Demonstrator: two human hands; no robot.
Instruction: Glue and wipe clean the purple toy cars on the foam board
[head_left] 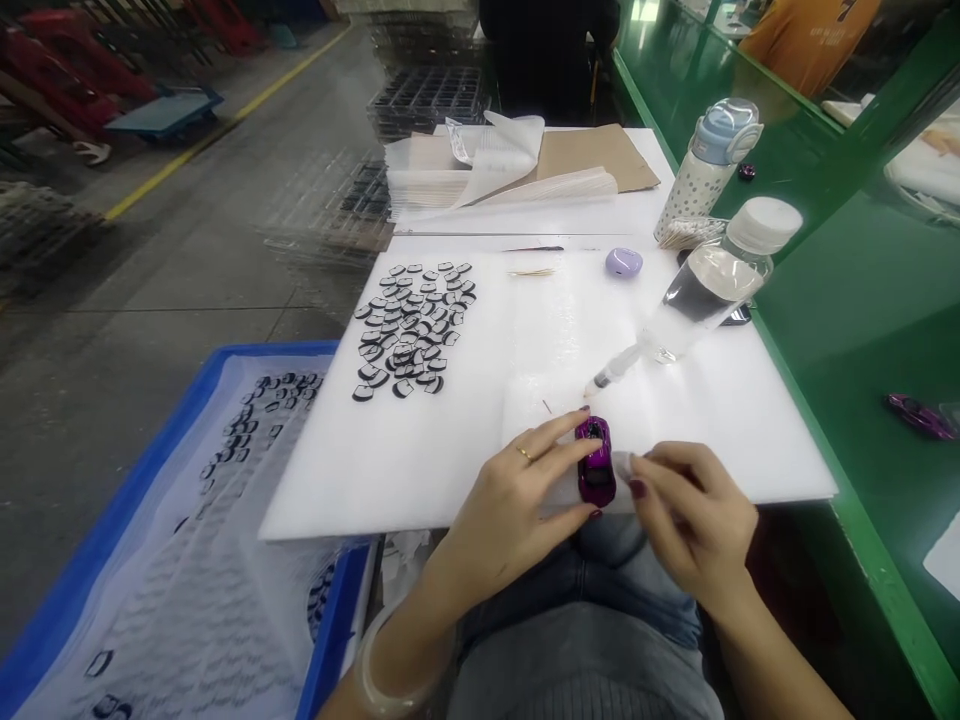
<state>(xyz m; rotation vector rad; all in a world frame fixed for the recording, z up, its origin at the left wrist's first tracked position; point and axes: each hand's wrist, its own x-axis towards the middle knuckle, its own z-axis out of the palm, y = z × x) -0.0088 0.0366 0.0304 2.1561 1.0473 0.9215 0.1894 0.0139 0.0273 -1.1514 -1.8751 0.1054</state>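
Note:
A small purple toy car (596,463) rests at the near edge of the white foam board (420,470). My left hand (517,500) grips the car from the left, thumb and fingers around its body. Just right of the car, my right hand (694,510) pinches a small white cloth or wipe (624,466) that touches the car's side. A clear syringe-like applicator (619,372) lies on the board just beyond the car.
Several small black-and-white parts (412,330) are spread on the board's left. A blue tray (187,560) with more parts stands lower left. Two bottles (709,285) (709,165), a lilac case (623,262), and another purple car (919,415) on the green bench lie to the right.

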